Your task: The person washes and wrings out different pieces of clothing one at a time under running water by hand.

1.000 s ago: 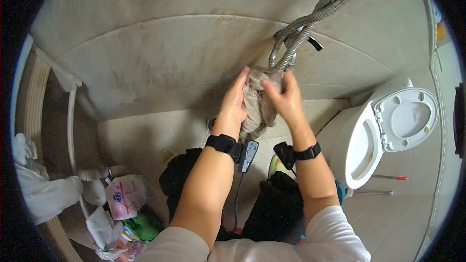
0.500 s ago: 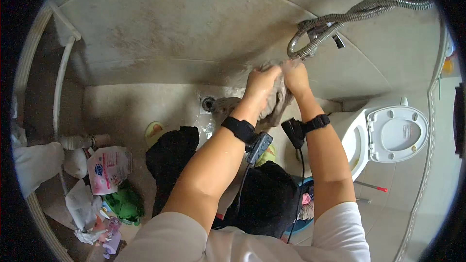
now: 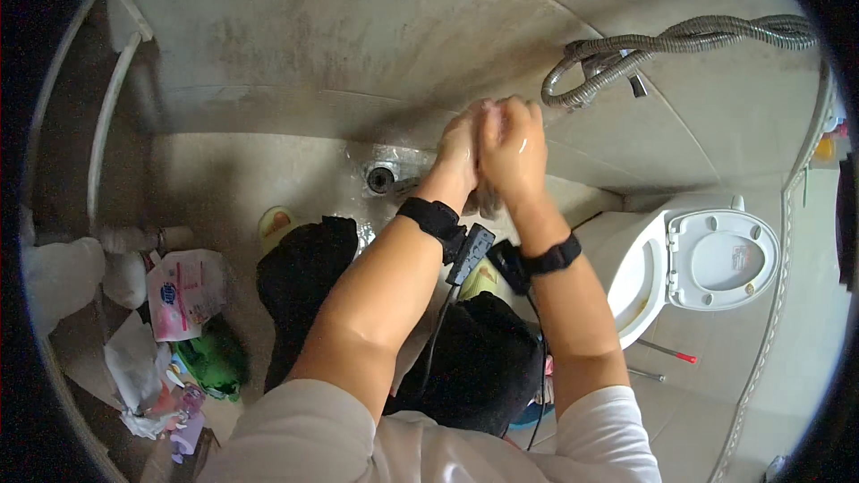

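1. Squeezing a wet grey-brown cloth (image 3: pixel 488 204) between two hands brought together, in front of the tiled wall (image 3: pixel 295 36); the cloth is mostly hidden, with a bunched part showing below the palms.
2. Left hand (image 3: pixel 460 145): closed on the cloth, pressed against its partner; fingertips partly hidden.
3. Right hand (image 3: pixel 515 148): fingers bent and closed over the cloth, wet shine on its back.
4. Both wrists carry black straps; a dark box-shaped device (image 3: pixel 470 255) sits at the left one, with a cable running down from it.
5. Floor drain (image 3: pixel 380 181) lies left of the hands, wet floor around it.
6. Twisted metal hoses (image 3: pixel 689 38) loop near a wall tap with a dark lever (image 3: pixel 637 86), right of the hands and apart from them.
7. Below the forearms: black trousers (image 3: pixel 492 358) and pale green slippers (image 3: pixel 277 225).
8. Right side: white toilet (image 3: pixel 637 282), lid (image 3: pixel 723 255) raised; a red-tipped rod (image 3: pixel 667 351) beside it.
9. Left side: pink-and-white package (image 3: pixel 190 295) by a green bag (image 3: pixel 213 360); white plastic bag (image 3: pixel 63 282) near a pale pipe (image 3: pixel 107 130).
10. Blue basin (image 3: pixel 532 416) near the right elbow, largely covered.
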### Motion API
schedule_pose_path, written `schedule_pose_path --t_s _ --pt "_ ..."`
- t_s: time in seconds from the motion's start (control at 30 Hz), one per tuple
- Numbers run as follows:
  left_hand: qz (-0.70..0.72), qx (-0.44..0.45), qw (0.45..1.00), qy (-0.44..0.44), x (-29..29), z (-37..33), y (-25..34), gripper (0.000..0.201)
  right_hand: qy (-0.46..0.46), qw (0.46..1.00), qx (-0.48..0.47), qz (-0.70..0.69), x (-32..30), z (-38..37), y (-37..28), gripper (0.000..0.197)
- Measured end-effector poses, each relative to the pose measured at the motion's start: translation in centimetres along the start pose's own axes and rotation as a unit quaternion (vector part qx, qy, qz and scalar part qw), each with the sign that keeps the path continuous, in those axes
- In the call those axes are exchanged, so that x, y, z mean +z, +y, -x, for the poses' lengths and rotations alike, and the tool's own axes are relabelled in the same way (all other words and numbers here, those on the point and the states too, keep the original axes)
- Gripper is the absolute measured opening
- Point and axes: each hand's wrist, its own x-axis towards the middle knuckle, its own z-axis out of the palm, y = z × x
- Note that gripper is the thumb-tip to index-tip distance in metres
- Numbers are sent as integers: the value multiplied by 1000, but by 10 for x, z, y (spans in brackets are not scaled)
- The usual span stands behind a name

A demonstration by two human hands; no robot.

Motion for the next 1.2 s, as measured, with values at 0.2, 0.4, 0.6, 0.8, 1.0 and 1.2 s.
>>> schedule_pose_path --t_s 0.2,0.4,0.6,0.8,1.0,1.2 --pt "-274 27 959 70 28 1 -17 28 -82 971 197 -112 13 -36 145 28" --pt "-246 31 969 -19 33 24 14 38 -162 843 221 -463 -35 -10 70 51" --pt "-355 45 933 -48 33 20 21 90 -198 848 265 -414 -54 -9 72 36" --pt "-696 52 712 -75 6 18 50 87 -152 701 310 -624 -68 -8 83 31" --pt "-232 15 972 -24 21 21 44 60 -78 807 308 -497 -59 -5 99 42" --pt "-98 -100 990 2 7 8 20 56 -48 983 -45 -174 -17 31 44 35"
